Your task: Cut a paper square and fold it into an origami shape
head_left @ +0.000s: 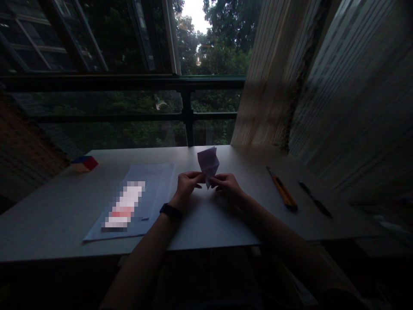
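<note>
A small folded piece of pale paper (208, 163) stands upright above the table (58, 215), pinched at its lower tip from both sides. My left hand (187, 183) grips it from the left with closed fingers; a dark band sits on that wrist. My right hand (227, 185) grips it from the right, fingers also closed. Both hands hover just over the middle of the table.
A sheet of paper (155, 176) lies flat to the left of my hands. A coloured cube (84, 163) sits at the far left corner. An orange utility knife (283, 193) and a dark pen (314, 199) lie to the right. A railing and window are behind.
</note>
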`<control>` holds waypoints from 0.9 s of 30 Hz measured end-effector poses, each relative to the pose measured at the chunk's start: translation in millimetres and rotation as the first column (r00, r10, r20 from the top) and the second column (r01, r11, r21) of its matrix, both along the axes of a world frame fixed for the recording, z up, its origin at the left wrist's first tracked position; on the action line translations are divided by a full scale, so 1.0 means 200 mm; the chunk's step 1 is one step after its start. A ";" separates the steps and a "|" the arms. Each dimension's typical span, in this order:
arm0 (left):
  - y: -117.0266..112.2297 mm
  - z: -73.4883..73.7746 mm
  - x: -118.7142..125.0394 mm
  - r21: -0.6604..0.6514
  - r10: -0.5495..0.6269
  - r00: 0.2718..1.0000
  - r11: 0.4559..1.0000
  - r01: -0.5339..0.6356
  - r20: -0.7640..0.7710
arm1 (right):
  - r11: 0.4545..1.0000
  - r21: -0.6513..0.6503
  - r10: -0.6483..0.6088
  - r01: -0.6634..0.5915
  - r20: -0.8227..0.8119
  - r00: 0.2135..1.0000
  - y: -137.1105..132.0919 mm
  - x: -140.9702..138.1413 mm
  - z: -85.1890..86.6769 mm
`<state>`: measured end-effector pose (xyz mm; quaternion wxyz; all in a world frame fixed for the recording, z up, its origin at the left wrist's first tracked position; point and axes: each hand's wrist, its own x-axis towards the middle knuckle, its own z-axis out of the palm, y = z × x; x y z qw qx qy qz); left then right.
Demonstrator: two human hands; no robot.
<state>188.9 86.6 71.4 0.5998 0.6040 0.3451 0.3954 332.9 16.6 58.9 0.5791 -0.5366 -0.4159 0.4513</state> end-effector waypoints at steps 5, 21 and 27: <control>-0.01 0.00 0.00 -0.004 0.000 1.000 1.000 0.000 0.004 | 0.999 0.040 -0.026 0.024 0.044 0.999 0.00 0.00 0.00; -0.01 0.01 0.00 -0.035 0.022 1.000 0.999 -0.021 0.022 | 0.996 0.021 0.089 -0.091 0.079 0.993 -0.02 -0.02 0.01; -0.01 0.00 0.00 -0.033 0.023 0.999 0.999 -0.022 0.046 | 0.994 0.008 0.109 -0.110 0.048 0.993 -0.02 -0.02 0.02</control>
